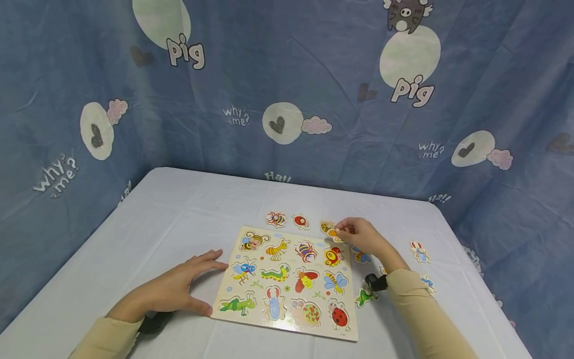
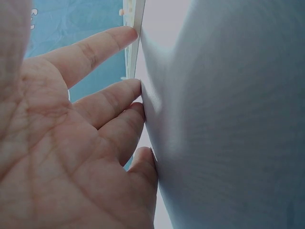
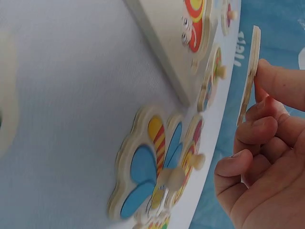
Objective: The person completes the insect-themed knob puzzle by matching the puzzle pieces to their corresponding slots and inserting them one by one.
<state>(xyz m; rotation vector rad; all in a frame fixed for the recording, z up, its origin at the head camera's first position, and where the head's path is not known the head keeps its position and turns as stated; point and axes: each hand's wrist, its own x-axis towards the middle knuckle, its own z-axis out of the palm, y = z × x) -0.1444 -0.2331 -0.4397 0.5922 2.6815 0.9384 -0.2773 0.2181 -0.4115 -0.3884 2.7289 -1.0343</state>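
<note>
Wooden and yellow-striped, the held piece [image 1: 334, 233] is pinched between thumb and finger of the right hand [image 1: 365, 237]. Governing relation: this piece is at the far right corner of the puzzle board [image 1: 251, 320], most of which lies leftward of those fingers and nearer the person. The right hand is the nearer to that corner. The right wrist view shows the piece edge-on, clear of the worktop [image 1: 197, 209]; its long axis is judged roughly parallel to the surface.

Left hand [image 1: 179, 284]: fingers spread, holding nothing, thumb at the board's near left corner, index finger at its left edge. Pressure cannot be judged.

Board contents: twelve outlined insect shapes in three rows; no knobbed piece can be made out in them.

Loose stock: spider piece [image 1: 276, 219] and red beetle piece [image 1: 301, 222] beyond the board's far edge; blue-winged piece [image 1: 361, 256] just outside its right edge; stag-beetle piece [image 1: 420, 252] farther out, towards the worktop's right edge.
</note>
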